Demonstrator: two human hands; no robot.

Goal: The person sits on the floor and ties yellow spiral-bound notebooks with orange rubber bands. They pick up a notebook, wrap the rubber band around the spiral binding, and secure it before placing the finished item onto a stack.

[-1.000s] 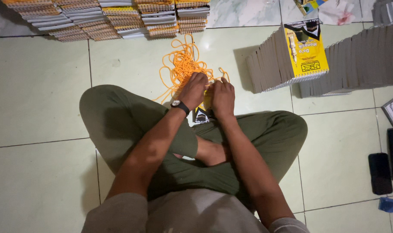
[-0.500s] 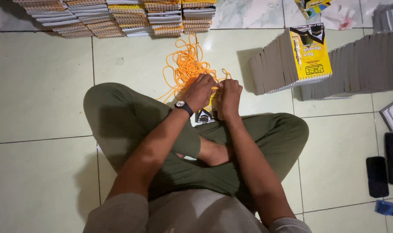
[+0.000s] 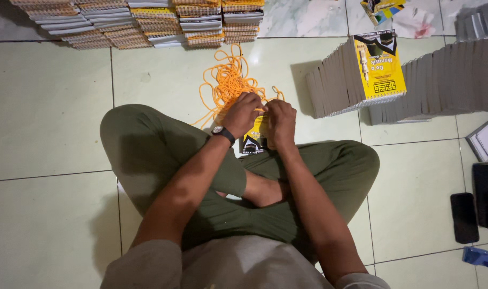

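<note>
Head view, left hand [image 3: 243, 113] and right hand [image 3: 280, 120] both gripping yellow booklet [image 3: 256, 137], orange cord [image 3: 228, 83] just beyond

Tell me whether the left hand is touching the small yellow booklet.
Touching. The head view shows the left hand and right hand closed over the top of the yellow booklet, no gap visible.

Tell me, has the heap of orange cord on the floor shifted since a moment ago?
No. The orange cord lies by the same floor-tile seam as earlier; only the camera view shifted.
</note>
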